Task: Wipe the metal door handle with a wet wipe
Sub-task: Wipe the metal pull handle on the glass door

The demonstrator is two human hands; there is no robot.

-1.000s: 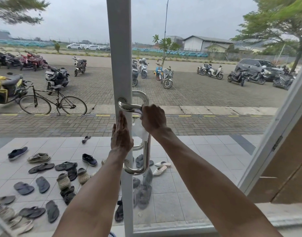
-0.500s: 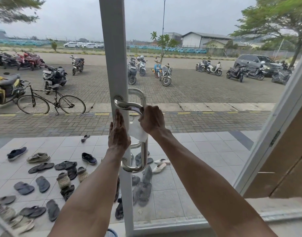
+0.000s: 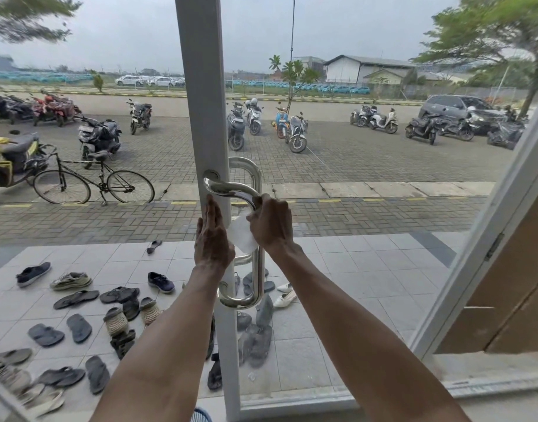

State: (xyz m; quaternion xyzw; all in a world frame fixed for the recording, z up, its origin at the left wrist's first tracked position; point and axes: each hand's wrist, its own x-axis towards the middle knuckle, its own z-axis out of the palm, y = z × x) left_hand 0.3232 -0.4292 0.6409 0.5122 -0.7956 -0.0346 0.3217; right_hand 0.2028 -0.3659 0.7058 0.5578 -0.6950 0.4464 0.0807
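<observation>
A shiny metal door handle [image 3: 257, 275], a D-shaped tube, is fixed to the white door frame [image 3: 200, 86] of a glass door. My right hand [image 3: 272, 222] is wrapped around the handle's upper bend and holds a white wet wipe [image 3: 242, 236] against the tube; the wipe hangs out below my fingers. My left hand [image 3: 213, 239] lies flat with fingers straight against the white frame, just left of the handle. A second handle on the outside of the glass shows behind it.
Through the glass, several shoes and sandals [image 3: 78, 315] lie on the tiled porch. Beyond are a bicycle [image 3: 94, 181], parked motorbikes [image 3: 292, 129] and a car [image 3: 456, 108]. A second white door frame [image 3: 490, 239] slants at the right beside brown panels.
My right hand with the wipe stays at the handle's top bend, its grip shifting slightly. My left hand stays flat on the frame. The view moved a little.
</observation>
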